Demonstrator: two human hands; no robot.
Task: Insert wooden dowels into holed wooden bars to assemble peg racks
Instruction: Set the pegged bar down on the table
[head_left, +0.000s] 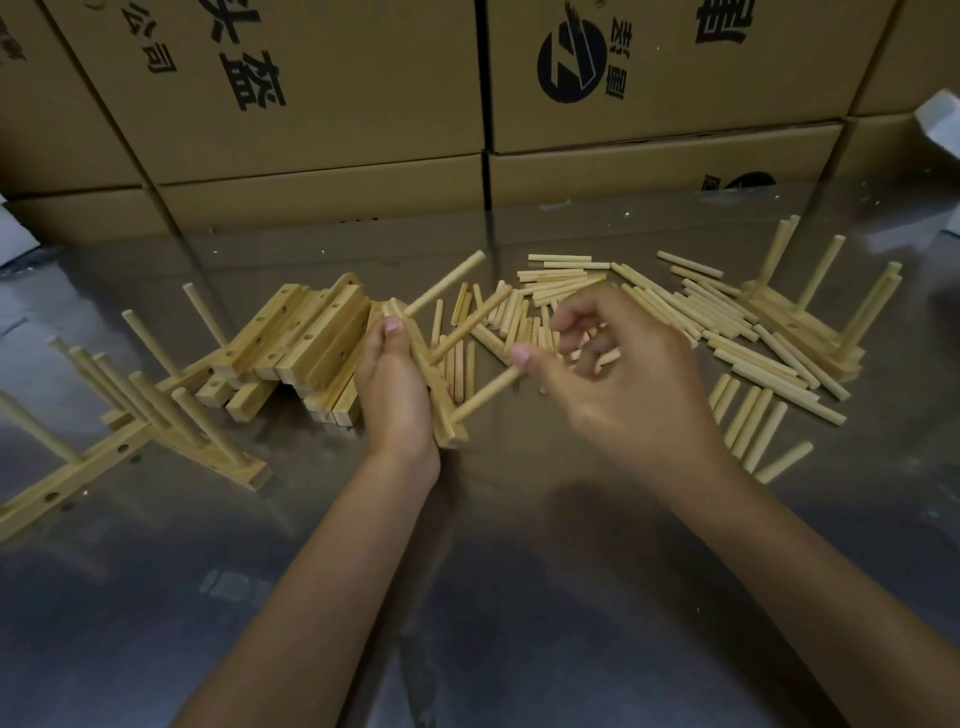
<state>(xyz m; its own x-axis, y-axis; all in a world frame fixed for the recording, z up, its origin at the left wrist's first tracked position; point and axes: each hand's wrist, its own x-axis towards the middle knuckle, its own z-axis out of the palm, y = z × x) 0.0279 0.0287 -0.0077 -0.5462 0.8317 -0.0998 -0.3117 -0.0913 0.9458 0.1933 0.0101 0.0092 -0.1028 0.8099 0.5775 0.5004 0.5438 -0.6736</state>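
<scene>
My left hand (397, 384) is clamped around a pale holed wooden bar (435, 387), held up on edge just above the shiny grey metal table (519, 571), its long axis running away from me, near end low and far end rising toward the stack of bare holed wooden bars (311, 338). Three round pale wooden dowels stick out of it to the right and away, roughly parallel; the nearest dowel (488, 392) is the one I judge I am seating now. My right hand (618, 374) is loosely curled, its thumb tip touching that dowel's free end, and it looks to grip a few spare short dowels (597, 358), though the blur leaves me unsure. Next I should press the dowel straight along its own axis until it bottoms, keeping the bar steady. The loose heap of wooden dowels (701, 317) lies just beyond my right hand; finished peg racks (130, 431) stand at far left.
</scene>
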